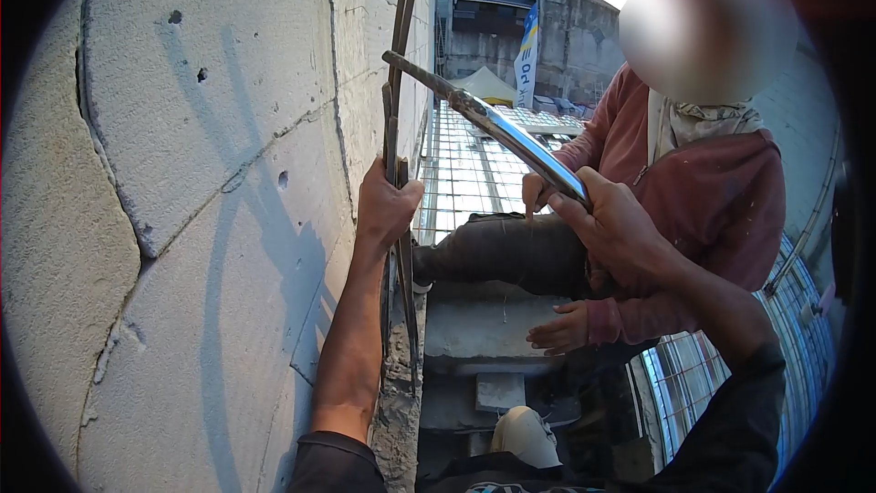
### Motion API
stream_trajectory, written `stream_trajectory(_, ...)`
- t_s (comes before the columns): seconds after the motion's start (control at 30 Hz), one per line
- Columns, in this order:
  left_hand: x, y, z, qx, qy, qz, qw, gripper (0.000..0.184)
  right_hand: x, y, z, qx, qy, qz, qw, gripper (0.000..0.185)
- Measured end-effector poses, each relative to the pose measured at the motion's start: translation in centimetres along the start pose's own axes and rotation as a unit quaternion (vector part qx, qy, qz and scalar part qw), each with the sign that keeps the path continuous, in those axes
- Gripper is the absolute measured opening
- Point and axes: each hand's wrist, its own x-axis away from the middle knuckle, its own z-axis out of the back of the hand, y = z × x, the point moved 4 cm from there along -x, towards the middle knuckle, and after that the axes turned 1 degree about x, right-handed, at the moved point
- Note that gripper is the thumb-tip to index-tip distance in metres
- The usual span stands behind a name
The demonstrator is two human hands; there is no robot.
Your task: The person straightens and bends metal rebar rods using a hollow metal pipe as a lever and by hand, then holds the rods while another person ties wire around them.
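Observation:
My left hand [390,204] is wrapped round a bundle of thin dark rebar rods [392,132], which stand nearly upright beside the pale block wall [210,173]. My right hand [611,228] grips the lower right end of a shiny metal pipe [525,144]. The pipe slants up to the left, and its darker, narrower tip lies by the rods, above my left hand. Whether tip and rods touch, I cannot tell. Close behind my right hand is a co-worker [703,192] in a dusty red jacket, one hand near the pipe and the other held low with fingers spread.
A rough concrete ledge [399,420] runs along the wall's foot. Concrete steps [474,324] lie below the co-worker's leg. Rebar mesh [461,164] spreads behind and also at lower right [698,383]. A banner [526,59] and a building [566,32] stand farther off.

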Motion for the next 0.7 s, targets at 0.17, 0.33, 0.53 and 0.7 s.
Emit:
stream_trajectory(0.17,0.0,0.2,-0.1,0.007,0.015,-0.024,1.000,0.013,-0.7,1.8,-2.1,0.005,0.031,0.048,0.998,0.039)
stream_trajectory(0.33,-0.5,-1.0,-0.1,0.007,-0.010,-0.005,1.000,0.014,-2.4,1.1,1.5,-0.039,-0.017,0.094,0.995,0.037)
stream_trajectory(0.53,-1.0,-2.5,0.2,0.009,-0.031,0.010,0.999,0.026,-2.9,-0.1,5.6,0.144,0.046,0.070,0.986,0.039)
stream_trajectory(0.7,-0.8,-2.4,0.2,-0.028,-0.008,-0.001,1.000,0.024,-1.7,1.0,4.9,-0.071,0.071,0.192,0.976,0.035)
